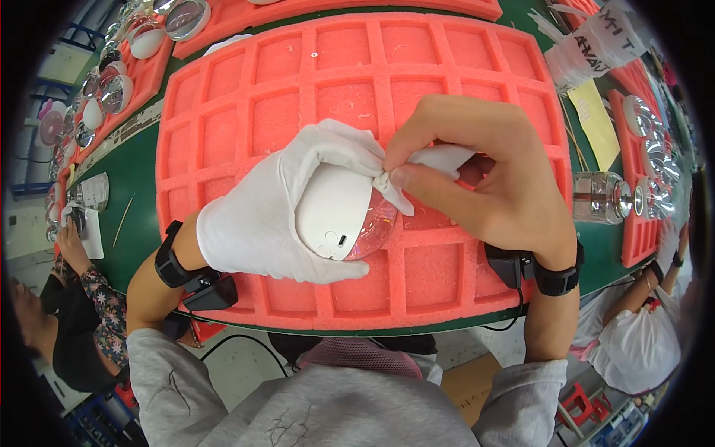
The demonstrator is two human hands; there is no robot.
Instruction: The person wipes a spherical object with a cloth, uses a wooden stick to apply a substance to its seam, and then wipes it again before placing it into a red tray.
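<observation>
My left hand [257, 205], in a white glove, is wrapped round a rounded white device [331, 205] with a small dark port on its side. A clear, shiny dome [381, 222] forms its right part. My bare right hand [495, 175] pinches a white cloth [441, 159] between thumb and fingertips. One twisted end of the cloth touches the device where the white shell meets the clear dome. Both hands are above a pink foam tray [357, 296] with square compartments. The palm side of the left hand is hidden.
The green table [123, 167] extends to both sides. More trays with clear domes [118, 93] stand at the left and right. A glass jar [599, 197], a yellow paper [593, 123] and a plastic-wrapped bundle [596, 48] lie at the right. Co-workers sit on either side.
</observation>
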